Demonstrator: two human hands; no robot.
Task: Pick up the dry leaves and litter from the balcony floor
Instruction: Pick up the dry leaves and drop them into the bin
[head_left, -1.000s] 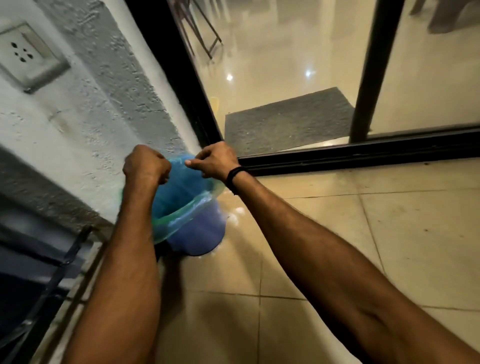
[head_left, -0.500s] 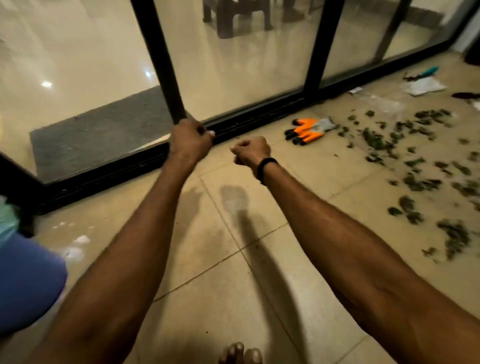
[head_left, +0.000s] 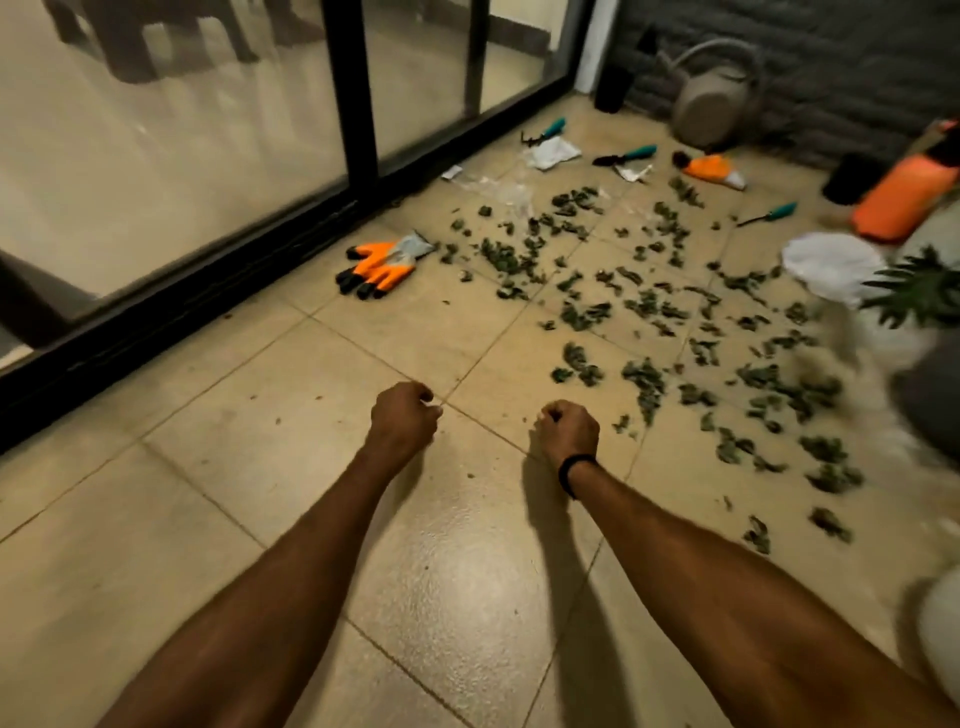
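Floor (head_left: 260, 467): beige tiles are laid under both hands; a black-framed glass door (head_left: 353, 93) is set beyond the left hand (head_left: 402, 418).
Hands: the left hand and the right hand (head_left: 569, 431) are curled into fists; nothing is seen held.
Dry leaves (head_left: 584, 314): scattered ahead and right of the right hand.
Litter (head_left: 553, 152): paper scraps are strewn beyond the leaves.
Gloves (head_left: 382, 265): laid ahead of the left hand.
Unclear: the plant (head_left: 919, 291) at far right is blurred and cut off.

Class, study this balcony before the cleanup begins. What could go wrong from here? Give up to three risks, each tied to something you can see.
1. The left hand and right hand are bare while the gloves lie unused; the leaves may hide sharp bits.
2. A garden tool lies beside the leaves and could jab a grabbing hand.
3. The clear plastic is easily overlooked, perhaps slippery.
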